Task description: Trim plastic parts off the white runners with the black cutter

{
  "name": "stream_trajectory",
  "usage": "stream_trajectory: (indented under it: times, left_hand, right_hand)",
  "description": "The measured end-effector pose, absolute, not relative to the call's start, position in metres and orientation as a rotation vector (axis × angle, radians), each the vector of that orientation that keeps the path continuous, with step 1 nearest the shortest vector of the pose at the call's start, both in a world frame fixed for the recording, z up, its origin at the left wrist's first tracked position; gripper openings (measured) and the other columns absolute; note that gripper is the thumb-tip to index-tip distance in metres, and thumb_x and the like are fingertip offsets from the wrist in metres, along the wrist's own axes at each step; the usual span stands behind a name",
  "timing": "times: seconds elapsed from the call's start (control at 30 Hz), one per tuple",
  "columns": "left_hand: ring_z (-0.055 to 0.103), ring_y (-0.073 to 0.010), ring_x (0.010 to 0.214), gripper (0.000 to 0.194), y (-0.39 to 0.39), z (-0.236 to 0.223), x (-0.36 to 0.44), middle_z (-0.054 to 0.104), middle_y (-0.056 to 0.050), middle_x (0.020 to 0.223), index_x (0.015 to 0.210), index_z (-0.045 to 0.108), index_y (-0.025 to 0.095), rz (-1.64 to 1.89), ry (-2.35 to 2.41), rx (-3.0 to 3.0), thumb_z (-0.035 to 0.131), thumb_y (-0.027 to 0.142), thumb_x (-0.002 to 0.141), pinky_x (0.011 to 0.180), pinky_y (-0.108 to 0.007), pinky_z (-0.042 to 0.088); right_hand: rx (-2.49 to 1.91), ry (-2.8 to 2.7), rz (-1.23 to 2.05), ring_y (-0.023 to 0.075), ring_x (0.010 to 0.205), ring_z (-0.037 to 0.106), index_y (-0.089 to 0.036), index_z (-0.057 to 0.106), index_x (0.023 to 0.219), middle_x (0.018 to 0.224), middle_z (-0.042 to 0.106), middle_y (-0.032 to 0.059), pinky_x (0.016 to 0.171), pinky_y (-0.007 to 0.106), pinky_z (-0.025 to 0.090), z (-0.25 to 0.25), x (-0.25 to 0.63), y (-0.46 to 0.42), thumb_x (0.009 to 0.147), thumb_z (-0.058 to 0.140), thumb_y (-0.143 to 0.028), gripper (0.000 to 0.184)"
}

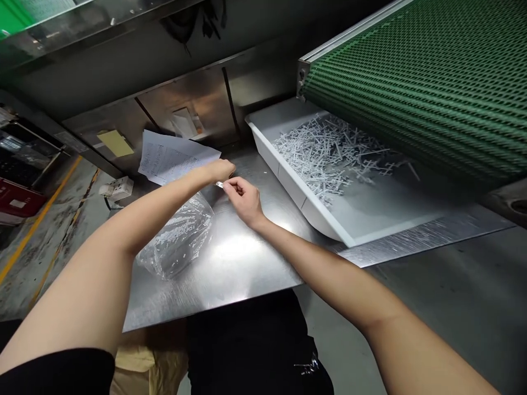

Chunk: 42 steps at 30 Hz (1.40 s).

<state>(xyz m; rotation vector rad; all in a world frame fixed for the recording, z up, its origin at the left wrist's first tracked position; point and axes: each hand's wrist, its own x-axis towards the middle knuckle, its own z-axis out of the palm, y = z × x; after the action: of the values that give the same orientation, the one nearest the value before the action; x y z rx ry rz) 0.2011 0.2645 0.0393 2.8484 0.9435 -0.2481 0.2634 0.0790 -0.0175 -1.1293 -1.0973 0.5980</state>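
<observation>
A clear plastic bag (177, 247) with small white pieces inside lies on the steel table, partly hidden under my left forearm. Its gathered end appears to run up to my hands as a small shiny bit of film. My left hand (222, 170) is closed at that end, with its fingers mostly turned out of sight. Just to its right, my right hand (246, 202) is closed too, thumb and fingertips pinched at the shiny film.
A white tray (284, 173) holding many thin white plastic pieces (321, 153) stands right, below the end of a green conveyor belt (411, 93). Printed papers (164, 156) lie behind my left arm. A power socket block (121, 188) sits at the table's left edge.
</observation>
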Motion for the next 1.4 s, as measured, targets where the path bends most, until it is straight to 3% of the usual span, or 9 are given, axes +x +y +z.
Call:
stream_trajectory:
  times: [0.27,0.43,0.53,0.67,0.83,1.0,1.17,1.3,1.4]
  left_hand:
    - [0.077,-0.0320,0.095,0.020,0.252,0.043,0.206,0.081,-0.017,0.093,0.087,0.082,0.015,-0.472,1.020,3.016,0.075,0.020,0.070,0.079,-0.031,0.052]
    - [0.076,-0.0293,0.098,0.024,0.240,0.058,0.203,0.081,-0.014,0.096,0.096,0.083,0.016,-0.448,1.007,3.055,0.072,0.020,0.074,0.082,-0.030,0.053]
    - [0.075,-0.0260,0.099,0.034,0.233,0.092,0.173,0.081,-0.009,0.101,0.105,0.081,0.018,-0.299,1.033,3.023,0.068,0.014,0.074,0.084,-0.028,0.052]
    - [0.073,-0.0247,0.090,0.039,0.191,0.146,0.104,0.077,-0.004,0.092,0.111,0.079,0.020,0.164,1.003,2.895,0.065,0.014,0.076,0.087,-0.034,0.052]
    - [0.070,-0.0247,0.080,0.029,0.117,0.154,0.028,0.074,-0.004,0.087,0.095,0.080,0.034,-0.045,0.869,2.921,0.059,0.027,0.077,0.084,-0.043,0.054]
    - [0.068,-0.0304,0.073,0.027,0.133,0.133,0.008,0.071,-0.008,0.076,0.084,0.077,0.038,-0.198,0.663,3.161,0.052,0.032,0.081,0.073,-0.052,0.053]
    - [0.063,-0.0279,0.061,0.037,0.147,0.157,0.045,0.064,-0.004,0.061,0.081,0.075,0.040,-0.026,0.617,3.448,0.041,0.040,0.093,0.061,-0.047,0.051]
    - [0.073,-0.0269,0.088,0.039,0.122,0.197,0.113,0.078,-0.006,0.097,0.122,0.074,0.029,0.410,0.205,3.653,0.042,0.026,0.099,0.076,-0.043,0.056]
    - [0.072,-0.0287,0.115,0.037,0.084,0.231,0.188,0.075,-0.011,0.126,0.138,0.065,0.022,0.736,-0.125,3.646,0.047,0.025,0.106,0.092,-0.044,0.057]
  right_hand:
    - [-1.133,-1.113,0.567,0.0194,0.071,0.059,-0.023,0.073,0.093,0.077,0.068,0.0014,0.069,0.031,0.048,-0.017,0.265,0.079,0.099,0.064,-0.049,0.029]
    - [-1.159,-1.079,0.527,0.0198,0.073,0.062,-0.022,0.073,0.094,0.080,0.069,0.0024,0.070,0.031,0.050,-0.016,0.273,0.082,0.096,0.063,-0.054,0.034]
    - [-1.153,-1.007,0.526,0.0200,0.071,0.060,-0.022,0.069,0.095,0.079,0.065,0.0030,0.065,0.031,0.047,-0.017,0.283,0.085,0.096,0.060,-0.058,0.037]
    - [-1.137,-0.897,0.546,0.0175,0.062,0.052,-0.022,0.064,0.097,0.075,0.057,0.0011,0.060,0.031,0.042,-0.022,0.290,0.097,0.098,0.056,-0.056,0.035]
    - [-1.163,-0.889,0.546,0.0194,0.071,0.059,-0.022,0.066,0.091,0.076,0.062,0.0026,0.064,0.030,0.046,-0.028,0.280,0.099,0.096,0.060,-0.056,0.035]
    - [-1.175,-0.962,0.520,0.0184,0.078,0.065,-0.022,0.072,0.092,0.080,0.069,0.0006,0.074,0.029,0.050,-0.028,0.279,0.104,0.097,0.064,-0.052,0.031]
    - [-1.187,-0.992,0.521,0.0176,0.076,0.065,-0.022,0.072,0.092,0.079,0.069,-0.0011,0.073,0.028,0.048,-0.022,0.280,0.097,0.099,0.064,-0.050,0.029]
    - [-1.221,-1.017,0.528,0.0163,0.074,0.063,-0.022,0.073,0.091,0.079,0.070,-0.0022,0.070,0.027,0.045,-0.019,0.277,0.096,0.098,0.066,-0.047,0.027]
    - [-1.236,-1.040,0.532,0.0161,0.074,0.063,-0.023,0.074,0.090,0.078,0.071,-0.0027,0.071,0.026,0.044,-0.018,0.275,0.096,0.098,0.067,-0.046,0.026]
